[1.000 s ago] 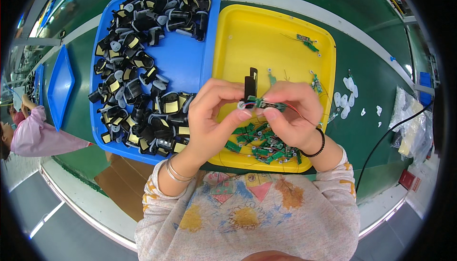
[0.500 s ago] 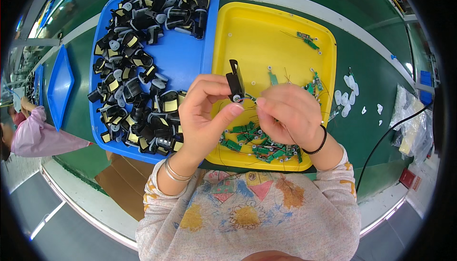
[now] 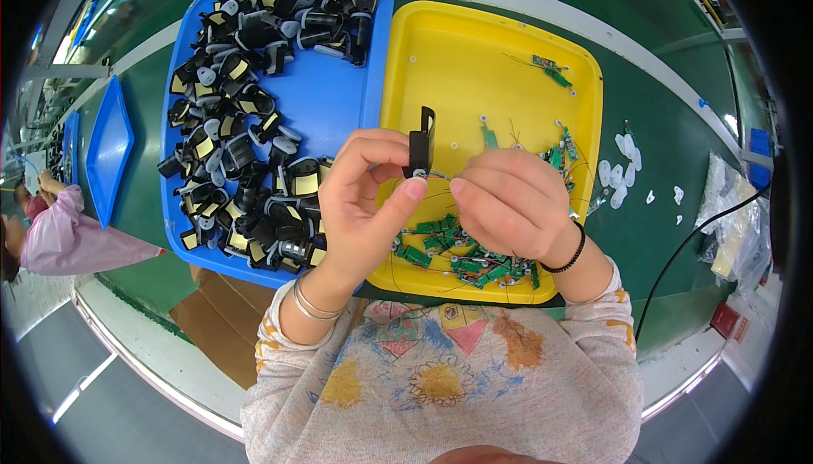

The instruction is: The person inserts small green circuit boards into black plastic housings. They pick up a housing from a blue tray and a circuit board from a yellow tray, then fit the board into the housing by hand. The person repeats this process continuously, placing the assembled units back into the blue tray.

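My left hand (image 3: 366,189) is closed on a black plastic housing (image 3: 421,146), held upright over the yellow tray (image 3: 423,66). At its lower end, by my thumb tip, a small pale round part shows. Thin wires (image 3: 439,177) run from that end to my right hand (image 3: 512,206), whose thumb and fingers pinch them. The curled right fingers hide whatever else they may hold. Beneath my hands, small green circuit boards (image 3: 483,267) with fine wires lie heaped along the tray's near side. Other boards (image 3: 559,152) lie at its right side.
Left of the yellow tray, a blue tray (image 3: 330,96) holds many black housings (image 3: 246,155) with yellowish pads. On the green table to the right lie white oval pieces (image 3: 618,174), clear plastic bags (image 3: 732,218) and a black cable (image 3: 677,248). Another person (image 3: 80,231) sits at far left.
The black housing has turned slightly in my left hand and stands straighter. My right fingers have closed in more tightly at the wires. The trays look almost the same.
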Available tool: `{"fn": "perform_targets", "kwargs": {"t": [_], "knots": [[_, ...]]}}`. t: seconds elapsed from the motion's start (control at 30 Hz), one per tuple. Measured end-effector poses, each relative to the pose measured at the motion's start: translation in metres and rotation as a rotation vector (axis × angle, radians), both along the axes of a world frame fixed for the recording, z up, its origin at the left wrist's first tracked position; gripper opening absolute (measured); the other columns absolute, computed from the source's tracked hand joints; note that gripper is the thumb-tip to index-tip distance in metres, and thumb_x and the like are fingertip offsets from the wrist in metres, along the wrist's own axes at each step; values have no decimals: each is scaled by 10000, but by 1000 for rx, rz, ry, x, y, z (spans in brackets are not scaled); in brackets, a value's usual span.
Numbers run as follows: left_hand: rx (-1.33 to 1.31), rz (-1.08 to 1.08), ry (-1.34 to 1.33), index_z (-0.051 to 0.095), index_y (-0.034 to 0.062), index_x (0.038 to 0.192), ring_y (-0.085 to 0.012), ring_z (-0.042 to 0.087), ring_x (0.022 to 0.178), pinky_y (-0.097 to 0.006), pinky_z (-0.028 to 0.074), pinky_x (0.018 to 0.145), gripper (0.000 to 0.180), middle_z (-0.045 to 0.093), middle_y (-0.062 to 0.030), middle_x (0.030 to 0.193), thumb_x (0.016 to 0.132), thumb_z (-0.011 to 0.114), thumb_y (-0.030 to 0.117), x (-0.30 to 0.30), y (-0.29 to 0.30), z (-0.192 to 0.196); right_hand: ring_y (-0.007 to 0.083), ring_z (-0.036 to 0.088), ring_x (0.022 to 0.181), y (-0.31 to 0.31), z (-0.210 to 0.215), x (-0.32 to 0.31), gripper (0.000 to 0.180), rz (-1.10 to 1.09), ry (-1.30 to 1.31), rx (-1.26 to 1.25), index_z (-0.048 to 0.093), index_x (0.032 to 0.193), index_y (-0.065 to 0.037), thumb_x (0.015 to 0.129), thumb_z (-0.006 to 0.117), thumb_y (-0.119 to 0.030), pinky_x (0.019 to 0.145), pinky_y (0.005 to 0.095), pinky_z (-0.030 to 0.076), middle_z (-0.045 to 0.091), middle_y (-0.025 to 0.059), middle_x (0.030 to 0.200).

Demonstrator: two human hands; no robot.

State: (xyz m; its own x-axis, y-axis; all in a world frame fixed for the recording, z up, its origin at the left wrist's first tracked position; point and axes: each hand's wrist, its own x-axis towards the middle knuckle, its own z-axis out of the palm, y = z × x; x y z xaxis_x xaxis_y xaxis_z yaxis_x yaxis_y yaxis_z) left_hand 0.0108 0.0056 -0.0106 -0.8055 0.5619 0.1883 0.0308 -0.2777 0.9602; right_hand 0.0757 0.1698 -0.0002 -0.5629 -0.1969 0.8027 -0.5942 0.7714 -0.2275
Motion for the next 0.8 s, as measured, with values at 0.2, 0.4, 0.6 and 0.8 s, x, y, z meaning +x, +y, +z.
{"fn": "perform_targets", "kwargs": {"t": [0.2,0.4,0.6,0.8], "knots": [[-4,-28,20,523,-42,900,-157,538,878,-260,456,787,179,497,-114,963,736,595,-46,1,-2,3,224,568,620,-6,-1,3,215,86,-195,-314,592,839,-10,637,665,-26,521,284,464,581,81,728],[5,-69,58,522,-56,896,-171,548,890,-265,481,777,188,502,-126,965,726,602,-54,3,1,6,246,572,616,-9,-2,4,190,121,-412,-553,569,861,-8,693,655,-26,547,292,459,591,106,757],[-34,-72,50,515,-19,842,-197,537,979,-292,477,814,237,501,-146,1075,677,685,-14,-1,4,6,248,580,668,-9,-2,5,162,103,-541,-687,572,852,-29,706,638,-12,581,304,458,591,98,778],[-178,-134,-53,490,28,793,-202,501,1061,-314,432,866,295,477,-183,1203,633,737,19,-10,0,-2,250,571,708,-6,-2,-1,124,112,-555,-455,575,825,-37,713,625,-19,630,323,455,586,84,773]]}}
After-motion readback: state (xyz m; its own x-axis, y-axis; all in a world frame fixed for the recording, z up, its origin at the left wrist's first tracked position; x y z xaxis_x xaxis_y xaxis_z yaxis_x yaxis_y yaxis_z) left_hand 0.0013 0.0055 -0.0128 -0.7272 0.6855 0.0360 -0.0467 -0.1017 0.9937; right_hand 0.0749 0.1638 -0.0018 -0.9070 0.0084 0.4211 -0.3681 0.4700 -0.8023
